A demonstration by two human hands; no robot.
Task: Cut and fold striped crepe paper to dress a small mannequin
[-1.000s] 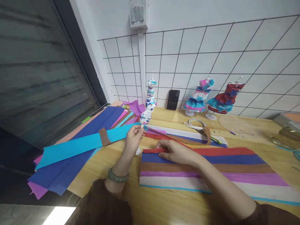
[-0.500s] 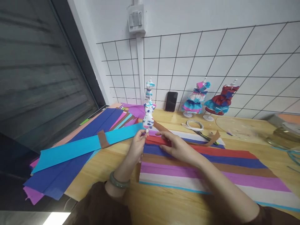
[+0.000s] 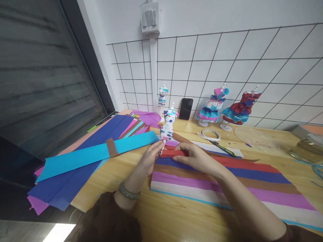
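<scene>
My left hand (image 3: 152,155) is closed around the thin white stem of a small dress-form mannequin (image 3: 167,129), which leans slightly right. Its white body carries blue, pink and purple patches. Close beside it, my right hand (image 3: 193,156) has its thumb and index finger bent around the near end of a red crepe paper strip (image 3: 166,153); the exact grip is partly hidden. Below that hand lie overlapping blue, brown, purple and white strips (image 3: 191,186). A brown strip (image 3: 248,160) passes behind the right hand, with its tail on the red layer.
Left lies a pile of coloured paper (image 3: 83,148) topped by a turquoise strip (image 3: 133,141) with a brown band. At the back stand another small mannequin (image 3: 163,95), a phone (image 3: 186,108) and two dressed mannequins (image 3: 210,109). Tape (image 3: 211,134) and a cutter (image 3: 224,149) lie right.
My left hand has moved slightly right with the mannequin, which now tilts and no longer overlaps the one behind. My right fingers have drawn closer together. The brown strip's raised tail has dropped.
</scene>
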